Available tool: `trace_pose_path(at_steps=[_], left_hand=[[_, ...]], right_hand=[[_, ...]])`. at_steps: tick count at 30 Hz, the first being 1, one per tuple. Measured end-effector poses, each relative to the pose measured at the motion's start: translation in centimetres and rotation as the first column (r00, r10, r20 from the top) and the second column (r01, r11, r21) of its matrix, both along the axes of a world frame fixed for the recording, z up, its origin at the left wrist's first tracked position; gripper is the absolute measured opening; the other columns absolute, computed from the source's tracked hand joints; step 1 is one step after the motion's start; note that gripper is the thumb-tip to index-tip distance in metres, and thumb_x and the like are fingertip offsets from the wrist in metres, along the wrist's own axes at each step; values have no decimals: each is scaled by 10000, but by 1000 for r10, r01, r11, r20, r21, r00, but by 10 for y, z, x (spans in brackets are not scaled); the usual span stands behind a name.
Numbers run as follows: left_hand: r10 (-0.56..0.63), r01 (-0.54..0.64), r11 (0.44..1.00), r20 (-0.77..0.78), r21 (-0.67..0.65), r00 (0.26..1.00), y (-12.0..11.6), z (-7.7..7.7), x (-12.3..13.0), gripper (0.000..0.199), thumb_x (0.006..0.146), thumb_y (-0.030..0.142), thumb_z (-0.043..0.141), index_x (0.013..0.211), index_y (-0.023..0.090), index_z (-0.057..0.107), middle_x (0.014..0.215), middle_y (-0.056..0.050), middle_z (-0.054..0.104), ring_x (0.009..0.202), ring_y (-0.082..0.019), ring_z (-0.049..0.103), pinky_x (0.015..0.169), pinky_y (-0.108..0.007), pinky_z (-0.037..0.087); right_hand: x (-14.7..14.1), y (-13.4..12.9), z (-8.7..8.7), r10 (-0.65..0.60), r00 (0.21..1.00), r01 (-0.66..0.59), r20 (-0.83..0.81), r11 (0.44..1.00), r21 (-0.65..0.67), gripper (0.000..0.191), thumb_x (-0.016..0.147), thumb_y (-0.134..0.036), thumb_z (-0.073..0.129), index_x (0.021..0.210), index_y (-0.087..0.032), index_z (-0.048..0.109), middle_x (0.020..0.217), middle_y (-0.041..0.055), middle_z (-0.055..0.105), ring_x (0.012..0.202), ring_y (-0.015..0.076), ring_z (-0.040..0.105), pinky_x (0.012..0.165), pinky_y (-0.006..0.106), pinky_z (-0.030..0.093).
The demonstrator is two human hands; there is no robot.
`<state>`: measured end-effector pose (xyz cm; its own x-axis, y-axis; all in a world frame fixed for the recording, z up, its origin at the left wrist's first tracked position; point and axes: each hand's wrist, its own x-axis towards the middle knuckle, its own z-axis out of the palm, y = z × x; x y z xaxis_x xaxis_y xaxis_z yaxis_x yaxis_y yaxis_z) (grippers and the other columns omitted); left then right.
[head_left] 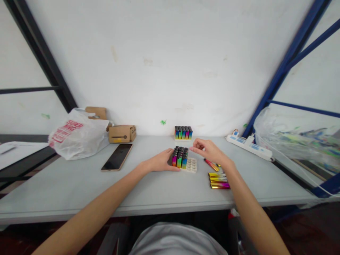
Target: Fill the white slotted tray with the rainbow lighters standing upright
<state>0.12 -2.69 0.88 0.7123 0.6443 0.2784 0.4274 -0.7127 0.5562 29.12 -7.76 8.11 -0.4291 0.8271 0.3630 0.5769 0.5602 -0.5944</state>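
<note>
Upright lighters (pixel 180 157) with black tops and rainbow-coloured bodies stand packed in rows in a pale tray (pixel 191 165). Bare sockets show along the tray's right side. My left hand (pixel 162 160) wraps around the left side of the tray and lighters, thumb at the front, some fingers hidden behind. Just right of the lighters' tops, my right hand (pixel 205 148) has its fingertips pinched together; whatever is between them, if anything, is too small to make out. Below that hand lie a loose red lighter (pixel 211 165) and several gold and purple lighters (pixel 218 180), partly covered by my right forearm.
Another block of upright lighters (pixel 183 132) stands against the wall. To the left are a phone (pixel 117 157), a small cardboard box (pixel 122 134) and a white plastic bag (pixel 82 134). A power strip (pixel 249 146) and a clear plastic bag (pixel 287 131) lie to the right.
</note>
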Motion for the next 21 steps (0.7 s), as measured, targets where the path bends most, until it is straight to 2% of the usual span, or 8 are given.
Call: trace_pose_path(at_steps=[2, 4, 6, 8, 10, 16, 21], left_hand=[[-4, 4, 1000, -13, -11, 1000, 0, 1, 0, 827, 759, 681, 873, 1398, 230, 604, 1307, -113, 668, 1230, -360, 643, 1126, -496, 487], [-3, 3, 1000, -26, -20, 1000, -1, 2, 0, 823, 766, 686, 866, 1397, 230, 602, 1314, -114, 664, 1238, -363, 639, 1130, -496, 486], [2, -3, 1000, -41, -26, 999, -2, 4, 0, 808, 774, 683, 860, 1387, 221, 606, 1330, -124, 656, 1239, -372, 639, 1123, -505, 493], [5, -7, 1000, -48, -26, 999, -3, 5, 0, 795, 780, 676, 859, 1379, 216, 610, 1345, -133, 651, 1241, -379, 637, 1121, -516, 496], [4, -5, 1000, -47, -20, 999, -4, 6, 0, 792, 782, 668, 860, 1382, 217, 609, 1350, -132, 651, 1246, -380, 634, 1124, -519, 494], [13, -14, 1000, -76, -12, 997, -5, 8, 1, 825, 787, 684, 851, 1405, 202, 593, 1357, -134, 647, 1243, -377, 639, 1119, -495, 501], [9, -10, 1000, -93, -10, 996, -5, 9, 2, 799, 805, 674, 838, 1416, 225, 587, 1389, -130, 633, 1281, -376, 623, 1148, -496, 482]], right_hand=[[24, 2, 4, -52, 996, 54, 71, 998, -24, 410, 997, -599, 610, 912, -203, 675, 776, 21, 712, 707, 184, 619, 669, 293, 449], [52, 7, 3, -94, 978, 117, 184, 986, -116, 398, 983, -584, 618, 980, -196, 708, 848, 52, 760, 747, 201, 664, 697, 306, 484], [79, 12, -2, -180, 939, 243, 293, 950, -196, 399, 935, -564, 680, 1058, -187, 726, 952, 95, 797, 821, 224, 713, 746, 319, 520], [100, 17, -8, -240, 880, 355, 411, 906, -232, 438, 840, -586, 779, 1006, -182, 742, 1034, 137, 808, 895, 255, 737, 773, 327, 542], [112, 19, -13, -232, 846, 394, 480, 879, -269, 488, 762, -627, 829, 953, -185, 751, 1041, 144, 810, 921, 275, 746, 773, 330, 553], [110, 19, -13, -124, 878, 309, 462, 884, -350, 574, 637, -693, 856, 899, -189, 768, 894, 87, 789, 815, 251, 709, 670, 308, 511], [91, 13, -6, -53, 893, 239, 447, 897, -372, 470, 641, -650, 864, 771, -204, 791, 726, 48, 727, 686, 205, 617, 592, 296, 414]])
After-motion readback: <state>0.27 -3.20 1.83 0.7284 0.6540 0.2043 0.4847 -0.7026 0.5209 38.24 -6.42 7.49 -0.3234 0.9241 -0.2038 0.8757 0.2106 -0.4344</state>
